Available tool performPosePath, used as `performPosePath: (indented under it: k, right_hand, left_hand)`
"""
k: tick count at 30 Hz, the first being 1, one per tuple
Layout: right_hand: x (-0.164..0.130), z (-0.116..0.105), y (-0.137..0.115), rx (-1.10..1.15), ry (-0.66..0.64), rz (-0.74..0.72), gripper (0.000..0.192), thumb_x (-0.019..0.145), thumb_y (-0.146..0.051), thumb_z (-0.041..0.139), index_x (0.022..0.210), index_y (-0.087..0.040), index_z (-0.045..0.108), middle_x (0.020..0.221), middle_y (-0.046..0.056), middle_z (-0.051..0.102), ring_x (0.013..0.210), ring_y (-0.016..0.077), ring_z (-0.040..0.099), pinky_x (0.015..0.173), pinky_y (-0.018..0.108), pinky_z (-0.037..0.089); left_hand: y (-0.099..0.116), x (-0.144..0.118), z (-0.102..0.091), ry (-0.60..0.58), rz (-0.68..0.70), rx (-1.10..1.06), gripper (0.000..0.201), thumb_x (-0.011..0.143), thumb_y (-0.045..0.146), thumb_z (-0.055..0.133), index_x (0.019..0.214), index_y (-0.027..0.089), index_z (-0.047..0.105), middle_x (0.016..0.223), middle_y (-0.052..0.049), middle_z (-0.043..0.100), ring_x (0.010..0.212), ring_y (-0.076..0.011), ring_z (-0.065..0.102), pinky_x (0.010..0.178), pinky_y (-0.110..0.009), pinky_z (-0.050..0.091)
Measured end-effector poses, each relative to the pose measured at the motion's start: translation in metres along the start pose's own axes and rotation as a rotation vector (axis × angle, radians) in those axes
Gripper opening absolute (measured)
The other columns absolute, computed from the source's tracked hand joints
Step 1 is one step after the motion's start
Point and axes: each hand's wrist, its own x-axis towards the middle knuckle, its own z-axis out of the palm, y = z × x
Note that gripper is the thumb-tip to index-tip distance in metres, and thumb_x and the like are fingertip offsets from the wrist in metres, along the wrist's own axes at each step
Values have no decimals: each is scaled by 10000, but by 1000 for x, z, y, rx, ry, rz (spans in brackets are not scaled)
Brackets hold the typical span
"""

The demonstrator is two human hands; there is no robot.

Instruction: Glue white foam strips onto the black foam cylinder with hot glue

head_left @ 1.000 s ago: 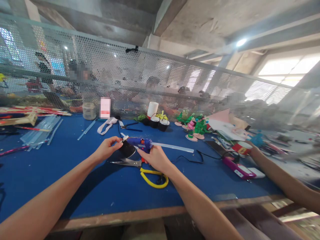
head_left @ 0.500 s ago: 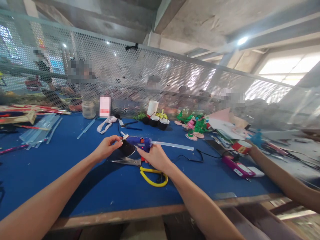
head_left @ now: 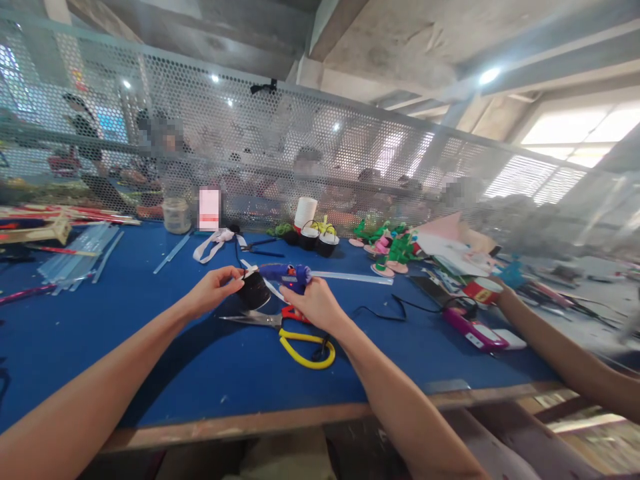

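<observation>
While my left hand pinches the small round black pot | my right hand grips the blue glue gun; nozzle points left, at the pot's rim; long axis left-right

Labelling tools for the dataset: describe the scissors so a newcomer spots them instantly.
On the blue table, look just below the right hand holding the glue gun. The scissors lie flat there, blades pointing left; their yellow loop handles are unique.

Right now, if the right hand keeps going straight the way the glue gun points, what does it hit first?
Probably the black cup held by the left hand: the glue gun in the right hand points at it, nozzle nearly touching; depth unclear.
</observation>
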Motion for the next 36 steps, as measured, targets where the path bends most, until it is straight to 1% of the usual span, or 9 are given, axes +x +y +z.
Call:
performPosePath:
  k: [2,5,10,13,19,23,26,30,36]
  right_hand:
    - [0,-1,0,-2,-3,17,282,707,-296,513,455,-205,423,320,-54,419,301,89,415,376,206,371]
    - [0,-2,0,31,-53,19,271,713,-290,503,464,-202,447,331,-49,440,296,88,420,379,207,381]
    - [1,-3,0,11,-25,44,278,711,-304,518,461,-198,459,320,-44,446,294,93,427,373,210,377]
    - [1,-4,-1,45,-66,57,262,713,-299,512,477,-189,481,323,-47,449,292,88,427,370,203,383]
    - [3,-8,0,37,-56,88,272,714,-282,521,470,-168,491,312,-43,450,291,70,417,348,171,356]
    - [4,-8,-1,89,-92,117,264,724,-279,514,488,-160,505,325,-39,460,291,69,412,340,171,354]
    - [4,-8,-1,104,-95,109,261,722,-280,518,491,-159,503,333,-38,467,292,69,415,344,174,362]
    - [4,-8,0,61,-70,94,256,721,-274,514,492,-160,506,332,-40,463,296,68,419,356,177,364]
    - [0,-2,-1,96,-79,59,242,710,-299,508,500,-177,496,345,-40,459,296,83,420,362,204,383]
  left_hand:
    - [1,0,-1,-17,1,-4,379,560,524,636,594,179,481,885,-55,647,950,-220,541,880,-342,360]
    - [2,0,-1,-24,1,-7,381,556,525,639,587,181,478,874,-59,649,979,-229,531,897,-356,347]
    - [2,0,-2,-35,-2,-16,356,571,506,638,592,187,481,950,-68,649,1041,-243,505,914,-358,337]
    - [2,-1,-2,-35,6,-6,336,578,498,633,585,195,488,942,-67,655,1069,-248,492,917,-355,336]
    - [1,0,-3,-52,15,-4,343,578,513,623,593,200,486,960,-64,652,1039,-236,512,902,-351,347]
    - [-1,1,-5,-62,11,-16,340,575,504,633,591,198,485,926,-60,654,1040,-236,507,909,-349,334]
    - [-1,1,-5,-66,14,-32,315,582,477,640,589,198,494,903,-52,657,1013,-231,518,900,-346,339]
    - [-1,1,-6,-69,23,-33,281,591,444,642,598,195,514,893,-47,658,991,-228,528,896,-351,341]
    - [-3,2,-5,-48,12,-8,311,586,465,637,594,191,491,847,-42,649,1011,-232,516,910,-358,334]
